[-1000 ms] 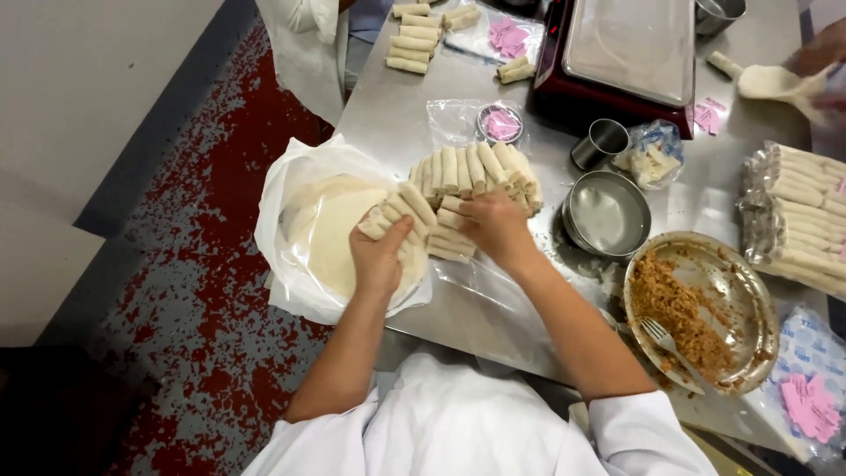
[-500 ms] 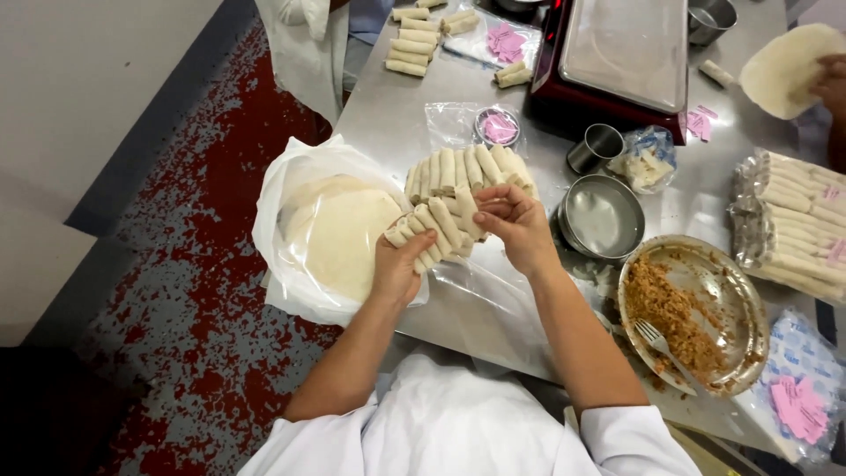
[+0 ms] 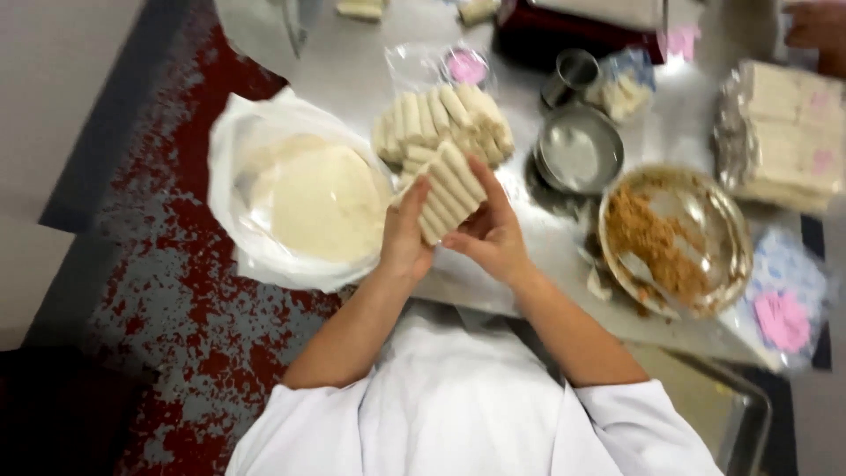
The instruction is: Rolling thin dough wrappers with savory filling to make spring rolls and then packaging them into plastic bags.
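Standing beside the steel desk (image 3: 352,66), I see at the far left a white plastic bag (image 3: 231,159) spread open with a stack of round pale wrappers (image 3: 313,198) lying in it, reaching to the desk's near edge. Just right of that, the left hand (image 3: 404,236) and the right hand (image 3: 491,236) are raised together above the near edge, pressed from either side against a small bundle of rolled spring rolls (image 3: 449,187), held side by side and tilted, clear of the surface. Behind the bundle, a pile of finished rolls (image 3: 445,119) rests on clear plastic. Further right stands a small metal bowl (image 3: 577,154) with a whitish liquid in it, a metal cup (image 3: 571,75) behind it, then a wide glass dish (image 3: 674,238) of brown crumbly filling, and at the far right a block of wrapped rolls (image 3: 780,132) with pink packets (image 3: 782,319) nearer. As I judge it, the step in hand is gathering a batch of rolls and squaring them up; setting them down anywhere would call for even pressure from both palms so that none slips out of the row.
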